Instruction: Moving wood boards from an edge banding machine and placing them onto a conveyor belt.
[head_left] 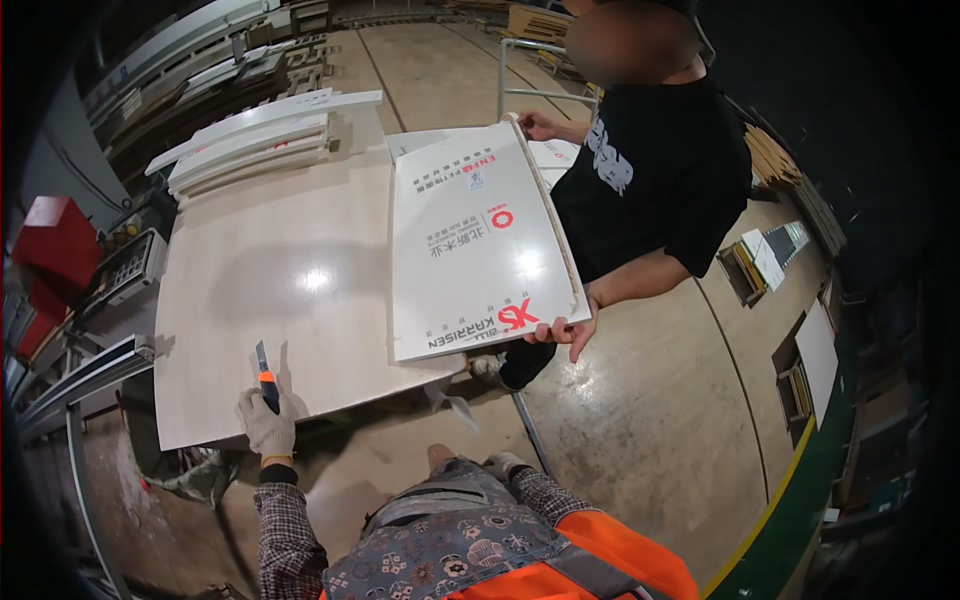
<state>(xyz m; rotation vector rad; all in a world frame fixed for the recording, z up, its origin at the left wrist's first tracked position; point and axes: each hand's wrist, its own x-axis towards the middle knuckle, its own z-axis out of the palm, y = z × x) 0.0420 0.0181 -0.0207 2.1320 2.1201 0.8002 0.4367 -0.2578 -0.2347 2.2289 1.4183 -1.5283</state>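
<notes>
My left hand (268, 425), in a pale work glove, is closed around the handle of a utility knife (267, 385). The knife is black and orange, and its blade points away from me over the near left part of a light wood-coloured board (290, 240). My right hand (503, 463), also gloved, hangs by my right side beneath the board's level; its fingers are mostly hidden. A white printed panel (480, 250) lies over the board's right side, held along its right edge by a co-worker's two hands (565, 330).
A stack of white strips (255, 145) lies on the board's far left end. To the left stand a red box (55, 240), a keypad panel (140, 270) and a metal rail (90, 370). The co-worker in a black shirt (660, 170) stands at the right. More boards (820, 360) lie farther right.
</notes>
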